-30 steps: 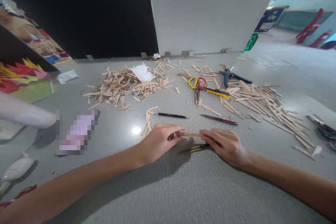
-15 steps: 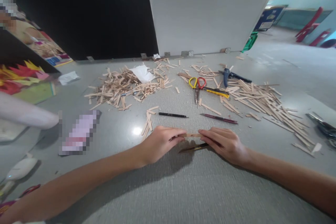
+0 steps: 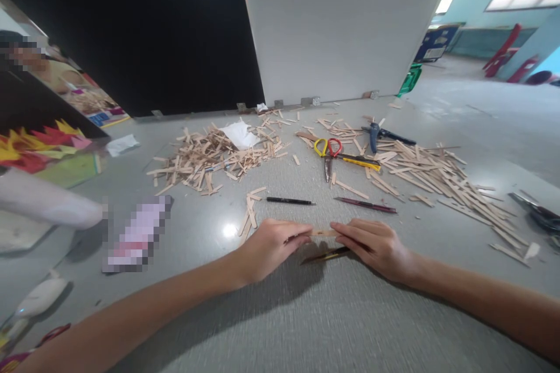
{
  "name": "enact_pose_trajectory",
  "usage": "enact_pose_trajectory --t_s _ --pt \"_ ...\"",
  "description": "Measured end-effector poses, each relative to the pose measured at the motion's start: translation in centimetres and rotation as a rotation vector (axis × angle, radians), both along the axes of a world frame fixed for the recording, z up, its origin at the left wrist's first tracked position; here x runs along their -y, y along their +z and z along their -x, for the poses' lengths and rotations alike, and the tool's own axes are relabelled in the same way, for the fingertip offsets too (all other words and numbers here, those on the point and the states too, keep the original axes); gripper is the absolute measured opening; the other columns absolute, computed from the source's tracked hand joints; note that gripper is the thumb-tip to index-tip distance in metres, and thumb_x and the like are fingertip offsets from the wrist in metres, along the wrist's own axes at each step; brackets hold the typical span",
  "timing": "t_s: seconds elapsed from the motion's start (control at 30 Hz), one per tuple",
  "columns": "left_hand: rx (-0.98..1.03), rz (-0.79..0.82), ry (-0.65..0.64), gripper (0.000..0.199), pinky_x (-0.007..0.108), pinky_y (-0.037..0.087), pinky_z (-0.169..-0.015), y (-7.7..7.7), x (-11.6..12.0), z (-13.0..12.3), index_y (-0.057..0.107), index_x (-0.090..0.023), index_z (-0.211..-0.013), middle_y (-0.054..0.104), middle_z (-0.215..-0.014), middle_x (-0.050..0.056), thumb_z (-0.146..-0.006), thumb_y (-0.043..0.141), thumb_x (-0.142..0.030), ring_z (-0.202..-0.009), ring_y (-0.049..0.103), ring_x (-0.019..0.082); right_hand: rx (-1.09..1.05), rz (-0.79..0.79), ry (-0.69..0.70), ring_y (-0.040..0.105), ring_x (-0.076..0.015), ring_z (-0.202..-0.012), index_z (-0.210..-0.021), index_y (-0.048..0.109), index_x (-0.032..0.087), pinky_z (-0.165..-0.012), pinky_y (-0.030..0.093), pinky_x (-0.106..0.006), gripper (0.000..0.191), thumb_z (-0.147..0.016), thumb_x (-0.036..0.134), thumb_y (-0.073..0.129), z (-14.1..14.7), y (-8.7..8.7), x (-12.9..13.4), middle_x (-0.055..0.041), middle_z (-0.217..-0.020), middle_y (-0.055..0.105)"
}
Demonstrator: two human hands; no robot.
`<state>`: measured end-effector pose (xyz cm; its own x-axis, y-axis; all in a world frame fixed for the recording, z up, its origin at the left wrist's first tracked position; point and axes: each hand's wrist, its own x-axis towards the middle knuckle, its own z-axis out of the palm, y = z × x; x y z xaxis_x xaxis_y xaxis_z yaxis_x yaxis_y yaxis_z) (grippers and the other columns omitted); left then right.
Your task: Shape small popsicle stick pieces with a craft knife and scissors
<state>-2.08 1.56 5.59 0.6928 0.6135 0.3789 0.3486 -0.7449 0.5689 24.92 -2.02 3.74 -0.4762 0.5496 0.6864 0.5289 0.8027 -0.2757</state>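
Between my two hands a short flat wooden craft stick (image 3: 322, 233) is held level just above the table. My left hand (image 3: 273, 245) pinches its left end, and my right hand (image 3: 376, 245) pinches the right end; a small dark mark shows on the bare middle. Under the right fingers a dark, pointed tool (image 3: 326, 255) lies on the table, partly hidden by that hand. Beyond the fingers are a black pen (image 3: 291, 201) and a dark red, pen-like tool (image 3: 366, 205). A few sticks (image 3: 249, 213) lie past my left hand.
Cut stick pieces (image 3: 196, 157) are heaped at back left, with longer sticks (image 3: 455, 180) at right. Scissors (image 3: 328, 151), a yellow-and-black cutter (image 3: 361, 162) and a blue-handled tool (image 3: 374, 134) lie between. Upright black and white boards (image 3: 350, 29) stand behind; a person sits far left.
The view has tilted slightly, so the whole scene sits a little lower in the picture. Both hands keep their pinch on the craft stick, with little visible movement.
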Motion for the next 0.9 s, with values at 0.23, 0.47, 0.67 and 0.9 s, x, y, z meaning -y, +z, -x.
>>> enact_pose_trajectory --t_s 0.23,0.47,0.67,0.9 --pt "0.08 0.217 0.089 0.018 0.023 0.054 -0.063 0.0 -0.2 -0.1 0.084 -0.019 -0.104 0.079 -0.071 0.002 -0.101 0.067 -0.024 -0.057 0.07 0.014 -0.071 0.072 -0.002 0.074 -0.0163 -0.065 -0.126 0.079 0.016 -0.059 0.063 -0.025 0.032 -0.113 0.024 0.051 0.0 0.0 -0.2 -0.0075 -0.083 0.08" --pt "0.16 0.478 0.184 0.014 0.024 0.056 -0.06 0.7 -0.7 0.0 0.081 -0.017 -0.098 0.079 -0.075 0.002 -0.096 0.071 -0.027 -0.056 0.071 0.014 -0.276 0.116 -0.153 0.075 -0.0141 -0.062 -0.124 0.081 0.022 -0.063 0.065 -0.022 0.029 -0.107 0.015 0.058 0.0 0.0 -0.5 -0.0023 -0.082 0.082" --pt "0.233 0.492 0.224 0.019 0.023 0.055 -0.054 0.4 -1.3 0.1 0.081 -0.017 -0.098 0.078 -0.073 0.003 -0.095 0.073 -0.033 -0.056 0.07 0.014 -0.291 0.073 -0.214 0.079 -0.0183 -0.072 -0.116 0.083 0.023 -0.072 0.068 -0.028 0.023 -0.106 0.021 0.063 0.0 0.5 -0.6 -0.0053 -0.09 0.084" --pt "0.24 0.477 0.294 0.021 0.021 0.052 -0.048 0.6 -1.8 0.4 0.082 -0.017 -0.098 0.076 -0.069 0.002 -0.094 0.074 -0.036 -0.054 0.069 0.014 -0.297 0.077 -0.218 0.079 -0.0186 -0.068 -0.112 0.084 0.024 -0.072 0.069 -0.029 0.022 -0.105 0.022 0.064 -0.1 0.6 -0.8 -0.0051 -0.09 0.084"
